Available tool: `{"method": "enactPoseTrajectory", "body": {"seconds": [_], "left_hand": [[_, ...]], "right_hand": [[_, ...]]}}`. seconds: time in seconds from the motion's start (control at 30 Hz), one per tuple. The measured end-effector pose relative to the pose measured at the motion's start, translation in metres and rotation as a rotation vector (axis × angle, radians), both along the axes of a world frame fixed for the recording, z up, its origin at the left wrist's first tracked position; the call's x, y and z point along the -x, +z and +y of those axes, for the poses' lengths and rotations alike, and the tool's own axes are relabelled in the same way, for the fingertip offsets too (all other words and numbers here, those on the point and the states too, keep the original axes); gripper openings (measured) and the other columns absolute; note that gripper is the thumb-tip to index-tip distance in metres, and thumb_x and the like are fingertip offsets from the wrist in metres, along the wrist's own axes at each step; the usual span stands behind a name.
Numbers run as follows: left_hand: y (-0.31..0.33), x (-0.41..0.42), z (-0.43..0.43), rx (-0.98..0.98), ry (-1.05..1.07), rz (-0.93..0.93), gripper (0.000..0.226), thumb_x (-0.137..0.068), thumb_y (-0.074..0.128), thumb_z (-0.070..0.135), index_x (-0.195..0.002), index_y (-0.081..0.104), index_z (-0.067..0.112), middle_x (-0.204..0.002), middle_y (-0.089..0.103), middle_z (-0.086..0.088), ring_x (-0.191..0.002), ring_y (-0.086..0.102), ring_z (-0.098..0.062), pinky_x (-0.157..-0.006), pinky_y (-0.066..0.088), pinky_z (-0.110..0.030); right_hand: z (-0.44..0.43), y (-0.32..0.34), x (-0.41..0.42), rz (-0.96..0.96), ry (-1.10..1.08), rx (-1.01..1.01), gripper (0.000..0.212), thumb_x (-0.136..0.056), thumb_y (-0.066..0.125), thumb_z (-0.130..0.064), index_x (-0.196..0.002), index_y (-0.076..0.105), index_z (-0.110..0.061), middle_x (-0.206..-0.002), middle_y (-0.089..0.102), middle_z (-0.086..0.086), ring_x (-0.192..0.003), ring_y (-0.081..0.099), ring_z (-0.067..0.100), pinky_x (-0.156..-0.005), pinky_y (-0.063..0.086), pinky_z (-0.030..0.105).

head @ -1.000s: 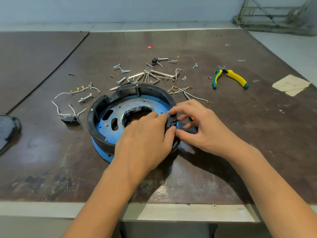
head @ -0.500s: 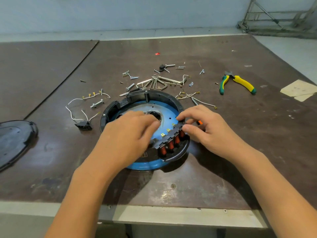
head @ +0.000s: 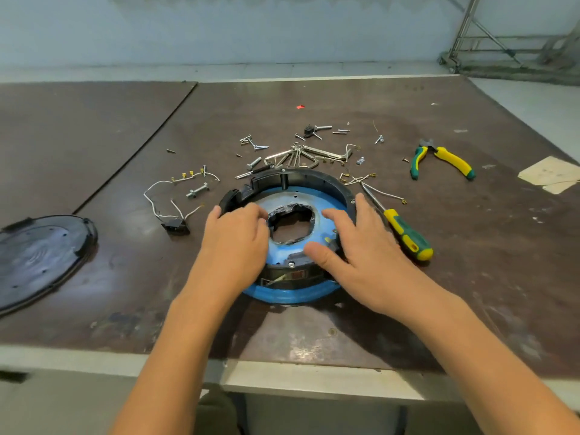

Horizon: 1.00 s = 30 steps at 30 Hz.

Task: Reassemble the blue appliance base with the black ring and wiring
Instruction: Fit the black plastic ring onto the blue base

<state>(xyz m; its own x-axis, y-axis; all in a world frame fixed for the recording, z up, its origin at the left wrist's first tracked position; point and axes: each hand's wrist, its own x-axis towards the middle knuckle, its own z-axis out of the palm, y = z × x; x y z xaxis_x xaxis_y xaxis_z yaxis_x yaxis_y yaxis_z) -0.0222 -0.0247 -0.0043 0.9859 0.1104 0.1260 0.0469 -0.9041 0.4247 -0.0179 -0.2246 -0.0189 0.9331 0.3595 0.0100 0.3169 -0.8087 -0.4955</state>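
The round blue appliance base (head: 292, 291) lies on the table in front of me, with a ragged black-edged hole (head: 290, 226) in its middle. The black ring (head: 317, 178) sits in it, along the far and side rim. My left hand (head: 233, 240) rests on the left part of the ring with fingers curled over its edge. My right hand (head: 354, 246) lies on the right part, fingers spread and fairly straight, thumb pressing near a screw at the front. A white wire harness with a black switch (head: 174, 226) lies loose to the left.
Screws, bolts and hex keys (head: 295, 155) are scattered behind the base. A green-yellow screwdriver (head: 405, 233) lies right of my right hand, pliers (head: 442, 158) farther right. A black oval cover (head: 37, 255) lies at the left. The table's front edge (head: 282, 375) is close to me.
The black ring has turned and settled into the base. My right hand let go of the coil section and now lies flat; my left hand shifted left onto the rim. The camera came closer.
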Motion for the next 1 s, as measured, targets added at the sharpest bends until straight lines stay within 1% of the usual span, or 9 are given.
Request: {"method": "enactPoseTrajectory", "body": {"seconds": [0.1,0.2,0.27,0.37,0.47,0.6,0.73,0.87,1.0], "left_hand": [[0.001,0.012,-0.015,-0.176,-0.045,0.124,0.031,-0.101,0.034,0.022,-0.120,0.057,0.018,-0.115,0.067,-0.004,-0.113,0.057,-0.027,-0.116,0.015,-0.047],[0.002,0.028,-0.022,-0.372,-0.056,0.140,0.030,-0.100,0.030,0.026,-0.116,0.054,0.020,-0.113,0.061,0.000,-0.109,0.056,-0.024,-0.115,0.021,-0.047],[0.007,0.037,-0.019,-0.453,-0.088,0.174,0.028,-0.099,0.027,0.025,-0.111,0.053,0.023,-0.117,0.055,0.001,-0.108,0.054,-0.024,-0.115,0.022,-0.050],[0.015,0.050,-0.015,-0.554,-0.189,0.229,0.021,-0.101,0.032,0.024,-0.117,0.045,0.028,-0.119,0.047,-0.002,-0.111,0.049,-0.030,-0.112,0.023,-0.058],[0.021,0.065,-0.013,-0.591,-0.316,0.265,0.028,-0.104,0.027,0.034,-0.132,0.032,0.036,-0.126,0.045,-0.004,-0.122,0.041,-0.033,-0.109,0.024,-0.058],[0.035,0.066,0.000,-0.246,-0.282,0.179,0.048,-0.100,0.032,0.054,-0.140,0.040,0.029,-0.140,0.041,0.004,-0.130,0.040,-0.020,-0.107,0.037,-0.041],[0.029,0.045,0.024,-0.078,-0.261,-0.112,0.039,-0.098,0.049,0.040,-0.136,0.051,0.028,-0.146,0.039,0.003,-0.136,0.036,-0.015,-0.113,0.030,-0.033],[0.006,0.031,0.040,0.102,-0.305,-0.142,0.030,-0.099,0.049,0.036,-0.126,0.059,0.027,-0.151,0.037,0.009,-0.146,0.022,-0.005,-0.121,0.020,-0.035],[-0.005,0.027,0.049,0.223,-0.444,-0.086,0.037,-0.104,0.033,0.042,-0.102,0.069,0.032,-0.118,0.064,0.018,-0.126,0.046,0.008,-0.122,0.013,-0.033]], "right_hand": [[0.014,0.003,0.007,-0.103,-0.050,0.110,0.087,-0.073,0.025,-0.088,-0.145,0.030,-0.038,-0.167,-0.008,0.006,-0.151,-0.014,0.037,-0.119,0.011,0.057],[0.021,0.001,0.009,-0.096,-0.112,-0.013,0.067,-0.080,0.053,-0.065,-0.140,0.041,-0.040,-0.166,-0.005,-0.004,-0.150,-0.016,0.039,-0.118,0.014,0.058],[0.017,-0.003,0.002,-0.044,-0.174,-0.102,0.078,-0.077,0.063,-0.053,-0.146,0.030,-0.038,-0.165,-0.006,-0.003,-0.152,-0.012,0.033,-0.118,0.019,0.055],[0.004,-0.006,-0.014,0.087,-0.199,-0.227,0.093,-0.076,0.069,-0.043,-0.152,0.017,-0.031,-0.160,0.019,0.000,-0.146,0.026,0.022,-0.114,0.035,0.042],[-0.009,-0.012,-0.026,0.195,-0.118,-0.378,0.084,-0.084,0.072,-0.032,-0.149,0.020,-0.035,-0.133,0.051,-0.013,-0.111,0.055,-0.003,-0.090,0.046,0.019],[-0.030,-0.012,-0.041,0.171,0.012,-0.424,0.072,-0.082,0.077,-0.018,-0.139,0.038,-0.037,-0.125,0.054,-0.028,-0.103,0.051,-0.025,-0.078,0.040,-0.002],[-0.048,0.005,-0.057,0.327,0.238,-0.406,0.083,-0.075,0.075,-0.023,-0.148,0.039,-0.040,-0.140,0.051,-0.029,-0.130,0.046,-0.009,-0.106,0.040,0.016],[-0.045,0.014,-0.075,0.426,0.410,-0.253,0.086,-0.077,0.073,-0.026,-0.149,0.032,-0.050,-0.149,0.039,-0.032,-0.138,0.036,-0.008,-0.107,0.034,0.011],[-0.034,0.020,-0.093,0.244,0.197,-0.198,0.107,-0.069,0.086,-0.045,-0.150,0.016,-0.054,-0.158,0.033,-0.014,-0.144,0.030,0.006,-0.117,0.029,0.033]]}}
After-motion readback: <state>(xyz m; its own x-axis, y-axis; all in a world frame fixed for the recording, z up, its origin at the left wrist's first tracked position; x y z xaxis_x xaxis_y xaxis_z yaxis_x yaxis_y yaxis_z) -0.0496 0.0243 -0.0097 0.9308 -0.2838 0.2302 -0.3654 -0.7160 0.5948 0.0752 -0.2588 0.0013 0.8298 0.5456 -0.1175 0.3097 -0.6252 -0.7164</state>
